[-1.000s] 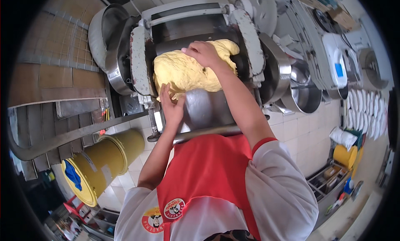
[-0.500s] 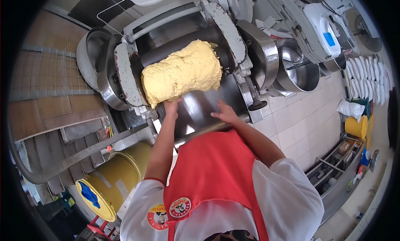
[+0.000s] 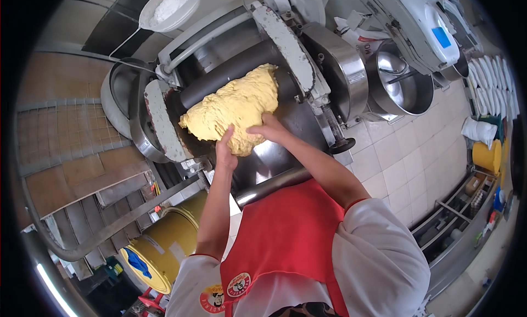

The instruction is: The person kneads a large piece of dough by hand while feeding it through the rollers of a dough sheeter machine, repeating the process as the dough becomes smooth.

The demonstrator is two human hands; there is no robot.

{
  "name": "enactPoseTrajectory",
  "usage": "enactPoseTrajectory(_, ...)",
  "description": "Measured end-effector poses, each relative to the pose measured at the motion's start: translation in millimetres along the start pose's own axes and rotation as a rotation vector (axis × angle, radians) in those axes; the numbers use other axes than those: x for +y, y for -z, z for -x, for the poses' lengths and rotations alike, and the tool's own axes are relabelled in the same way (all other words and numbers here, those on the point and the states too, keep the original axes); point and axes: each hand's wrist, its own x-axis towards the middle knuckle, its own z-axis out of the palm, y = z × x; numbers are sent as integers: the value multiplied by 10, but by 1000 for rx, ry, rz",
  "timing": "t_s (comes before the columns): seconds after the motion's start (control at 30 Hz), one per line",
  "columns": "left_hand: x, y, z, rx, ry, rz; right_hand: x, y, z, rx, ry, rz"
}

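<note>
A large lumpy mass of yellow dough (image 3: pixel 233 106) rests against the dark roller (image 3: pixel 233 67) of a dough sheeter, over its steel feed tray (image 3: pixel 274 163). From the dough's near side a bulge hangs toward me. My left hand (image 3: pixel 225 150) grips this bulge at its left, thumb on top and most fingers hidden beneath. At the right of the same bulge, my right hand (image 3: pixel 268 129) holds the dough, its thumb pointing left and its other fingers partly sunk behind the dough.
Worn grey side frames (image 3: pixel 164 119) flank the roller, with a black knob (image 3: pixel 342 146) at the right. A white powder-filled bowl (image 3: pixel 170 10) is behind. Steel mixing bowls (image 3: pixel 403 86) stand right, a yellow barrel (image 3: pixel 162 248) lower left. Board-loaded racks (image 3: pixel 60 130) line the left.
Both hands have moved forward onto the dough and taken hold of it; the right one was apart from it before. The dough has changed shape, its near part now bulging toward me.
</note>
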Motion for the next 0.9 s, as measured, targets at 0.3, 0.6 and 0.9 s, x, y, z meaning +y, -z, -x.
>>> enactPoseTrajectory(0.3, 34, -225, 238, 135, -292, 251, -376, 12, 821, 279, 355, -167)
enactPoseTrajectory(0.6, -825, 774, 520, 485, -3, -153, 354, 702, 2691, 1043, -113, -130)
enactPoseTrajectory(0.9, -1049, 957, -96, 373, 103, -428, 829, 1582, 1949, 707, 85, -781)
